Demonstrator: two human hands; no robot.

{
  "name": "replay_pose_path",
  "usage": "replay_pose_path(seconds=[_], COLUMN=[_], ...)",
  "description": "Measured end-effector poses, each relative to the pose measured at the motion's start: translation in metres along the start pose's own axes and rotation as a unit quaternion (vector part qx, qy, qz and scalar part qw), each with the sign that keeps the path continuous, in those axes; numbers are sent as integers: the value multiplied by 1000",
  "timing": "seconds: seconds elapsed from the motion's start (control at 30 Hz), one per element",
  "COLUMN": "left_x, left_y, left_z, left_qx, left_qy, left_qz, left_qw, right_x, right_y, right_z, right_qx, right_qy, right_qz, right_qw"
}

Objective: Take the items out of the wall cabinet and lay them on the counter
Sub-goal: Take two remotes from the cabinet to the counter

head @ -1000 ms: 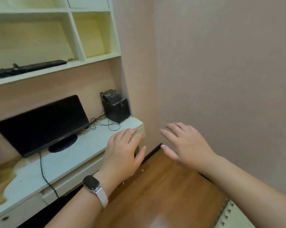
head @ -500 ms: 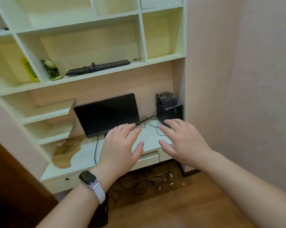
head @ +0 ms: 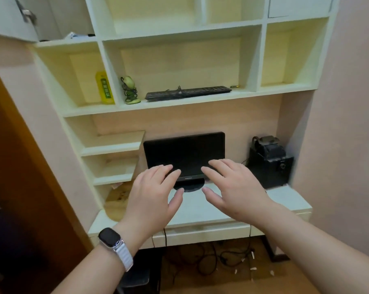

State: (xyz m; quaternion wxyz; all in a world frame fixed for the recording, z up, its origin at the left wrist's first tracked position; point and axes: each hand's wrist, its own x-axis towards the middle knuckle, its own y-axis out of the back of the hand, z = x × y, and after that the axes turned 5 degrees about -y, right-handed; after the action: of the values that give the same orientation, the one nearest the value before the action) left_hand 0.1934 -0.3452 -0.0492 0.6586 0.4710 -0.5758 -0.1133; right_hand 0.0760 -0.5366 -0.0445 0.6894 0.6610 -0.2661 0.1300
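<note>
The white wall cabinet [head: 179,32] fills the top of the view, its compartments open-fronted. On its lowest shelf lie a black keyboard [head: 187,93], a small green figurine [head: 130,90] and, one compartment to the left, a yellow-green box [head: 104,87]. Small items [head: 73,35] rest on the shelf at upper left. Below is the white counter [head: 285,200]. My left hand [head: 151,198], with a watch on the wrist, and my right hand [head: 234,187] hover side by side above the counter, fingers spread, both empty.
A black monitor [head: 184,152] stands on the counter behind my hands, and a black speaker-like box [head: 268,164] sits at its right end. An open cabinet door [head: 7,15] juts out at top left. Cables [head: 211,257] lie on the wooden floor below. A pink wall closes the right side.
The view has swung left and up from the corner wall, bringing the whole cabinet and counter into sight. Both hands stay open and empty, held out in front.
</note>
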Motion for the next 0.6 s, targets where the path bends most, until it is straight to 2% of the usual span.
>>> replay_pose_path(seconds=[0.3,0.6], left_x=[-12,-20], left_y=[3,6], left_z=[-151,-218], left_qx=[2,30], left_qy=[33,63], left_qz=[12,33], left_qw=[999,997], right_x=[95,171], right_y=[-32,-68], right_z=[-91,-141], right_qx=[-38,-26], right_qy=[28,91], right_qz=[12,31], right_qw=[999,995])
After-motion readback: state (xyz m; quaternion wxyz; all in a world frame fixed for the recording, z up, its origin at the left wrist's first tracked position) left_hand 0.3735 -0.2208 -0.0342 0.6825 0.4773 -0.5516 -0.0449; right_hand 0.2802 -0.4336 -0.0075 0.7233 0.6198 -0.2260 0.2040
